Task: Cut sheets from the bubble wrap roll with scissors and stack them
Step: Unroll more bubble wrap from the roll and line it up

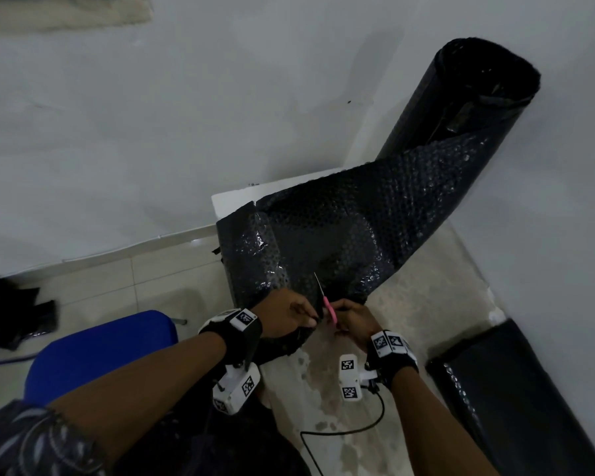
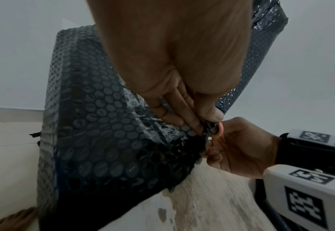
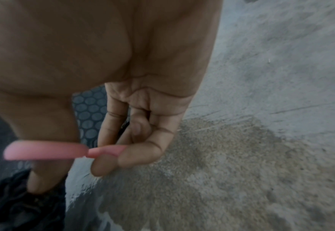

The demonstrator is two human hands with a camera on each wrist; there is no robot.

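A black bubble wrap roll (image 1: 461, 97) stands upright in the corner, and its loose sheet (image 1: 340, 231) runs down toward me. My left hand (image 1: 291, 317) pinches the near edge of the sheet (image 2: 107, 140) between thumb and fingers (image 2: 182, 112). Just to its right, my right hand (image 1: 352, 321) grips pink-handled scissors (image 1: 328, 309), whose blade points up into the sheet. In the right wrist view the thumb and fingers (image 3: 111, 164) are curled through the pink handles (image 3: 45, 150). In the left wrist view the pink handle (image 2: 219, 130) shows beside my left thumb.
A blue chair (image 1: 97, 352) stands at the near left. Black cut sheets (image 1: 519, 393) lie on the concrete floor (image 1: 426, 290) at the right, and more black material (image 1: 7, 310) lies at the far left. A cable (image 1: 344, 432) trails under my right wrist.
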